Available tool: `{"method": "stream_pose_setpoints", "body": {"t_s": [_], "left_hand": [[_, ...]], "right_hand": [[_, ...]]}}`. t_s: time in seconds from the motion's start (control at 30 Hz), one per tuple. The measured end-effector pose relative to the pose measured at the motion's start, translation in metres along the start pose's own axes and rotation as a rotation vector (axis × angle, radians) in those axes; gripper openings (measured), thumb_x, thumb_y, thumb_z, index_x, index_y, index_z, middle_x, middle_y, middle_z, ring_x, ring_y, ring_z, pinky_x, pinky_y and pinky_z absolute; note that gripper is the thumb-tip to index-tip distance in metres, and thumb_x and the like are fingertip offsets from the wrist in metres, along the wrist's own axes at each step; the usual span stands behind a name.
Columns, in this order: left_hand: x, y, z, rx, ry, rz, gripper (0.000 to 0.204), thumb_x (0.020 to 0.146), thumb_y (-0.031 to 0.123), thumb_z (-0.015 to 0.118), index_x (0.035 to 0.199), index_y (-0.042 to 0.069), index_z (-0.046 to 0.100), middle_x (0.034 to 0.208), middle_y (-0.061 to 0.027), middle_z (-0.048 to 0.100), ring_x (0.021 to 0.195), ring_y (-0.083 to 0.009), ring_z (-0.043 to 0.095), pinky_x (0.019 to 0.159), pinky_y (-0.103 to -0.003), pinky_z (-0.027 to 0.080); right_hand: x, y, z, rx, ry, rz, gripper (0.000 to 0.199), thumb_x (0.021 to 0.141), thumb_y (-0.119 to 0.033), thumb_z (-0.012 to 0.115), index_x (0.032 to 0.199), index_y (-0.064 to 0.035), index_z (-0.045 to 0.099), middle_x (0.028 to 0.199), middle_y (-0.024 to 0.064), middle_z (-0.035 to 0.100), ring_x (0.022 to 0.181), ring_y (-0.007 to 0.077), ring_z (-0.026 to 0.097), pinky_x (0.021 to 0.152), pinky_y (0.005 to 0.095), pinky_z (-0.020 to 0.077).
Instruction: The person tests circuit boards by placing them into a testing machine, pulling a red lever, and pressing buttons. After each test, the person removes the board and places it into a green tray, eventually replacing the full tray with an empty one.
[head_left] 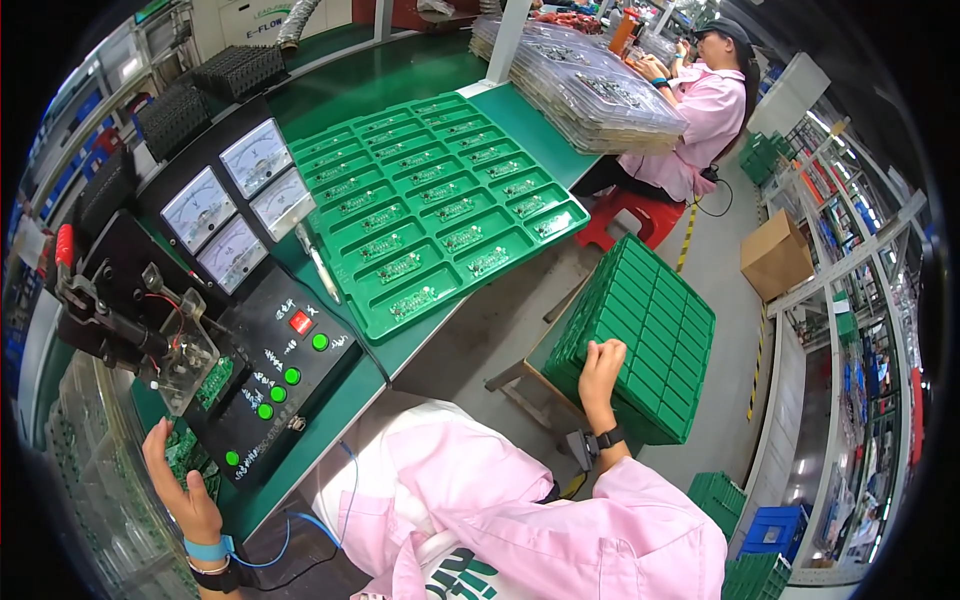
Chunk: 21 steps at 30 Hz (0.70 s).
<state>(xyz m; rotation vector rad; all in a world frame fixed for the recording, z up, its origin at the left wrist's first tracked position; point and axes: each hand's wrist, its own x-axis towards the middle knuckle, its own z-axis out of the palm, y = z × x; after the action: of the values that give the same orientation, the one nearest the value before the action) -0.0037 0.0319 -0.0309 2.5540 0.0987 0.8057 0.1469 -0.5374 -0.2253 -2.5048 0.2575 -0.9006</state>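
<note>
Slanting lengthwise up-right, one board (pixel 214 384) nears spread left hand (pixel 180 487); right hand (pixel 602 378) curled.

Green tray (pixel 443 262) — smooth, glossy plastic

The tray (pixel 418 232) in the middle of the frame is green, and so is the stack (pixel 660 335) to its right. At lower left, a black box (pixel 318 372) has green buttons (pixel 278 394) and one red switch (pixel 301 321).
</note>
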Motion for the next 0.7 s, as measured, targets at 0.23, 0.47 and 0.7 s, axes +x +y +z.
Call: {"method": "stream_pose_setpoints", "body": {"t_s": [0.23, 0.47, 0.7], "left_hand": [[-0.003, 0.0, -0.004, 0.017, -0.007, -0.009, 0.069, 0.098, 0.054, 0.039, 0.135, -0.002, 0.046, 0.129, -0.0206, 0.052, 0.119, -0.0356, 0.051, 0.104, -0.044, 0.036], [-0.003, 0.036, -0.008, 0.253, 0.064, 0.157, 0.053, 0.086, 0.028, 0.062, 0.13, -0.001, 0.052, 0.122, -0.0189, 0.056, 0.111, -0.0363, 0.056, 0.1, -0.044, 0.039], [0.009, 0.18, 0.051, -0.366, -0.556, 0.463, 0.034, 0.078, 0.017, 0.068, 0.11, 0.005, 0.062, 0.096, -0.0124, 0.064, 0.086, -0.0327, 0.062, 0.083, -0.044, 0.049]], "right_hand": [[0.091, -0.039, -0.086, 0.068, 0.177, -0.024, 0.021, 0.095, -0.012, 0.056, 0.084, 0.004, 0.048, 0.095, 0.0163, 0.045, 0.089, 0.0315, 0.047, 0.081, 0.04, 0.0399], [0.054, -0.026, -0.053, 0.103, -0.008, -0.061, 0.022, 0.094, -0.012, 0.059, 0.082, 0.0037, 0.049, 0.092, 0.0167, 0.048, 0.082, 0.0318, 0.051, 0.075, 0.0393, 0.043], [0.007, -0.068, -0.04, 0.168, -0.16, -0.1, 0.019, 0.091, -0.009, 0.061, 0.081, 0.0032, 0.051, 0.095, 0.0183, 0.051, 0.077, 0.0328, 0.055, 0.066, 0.0414, 0.0458]]}}
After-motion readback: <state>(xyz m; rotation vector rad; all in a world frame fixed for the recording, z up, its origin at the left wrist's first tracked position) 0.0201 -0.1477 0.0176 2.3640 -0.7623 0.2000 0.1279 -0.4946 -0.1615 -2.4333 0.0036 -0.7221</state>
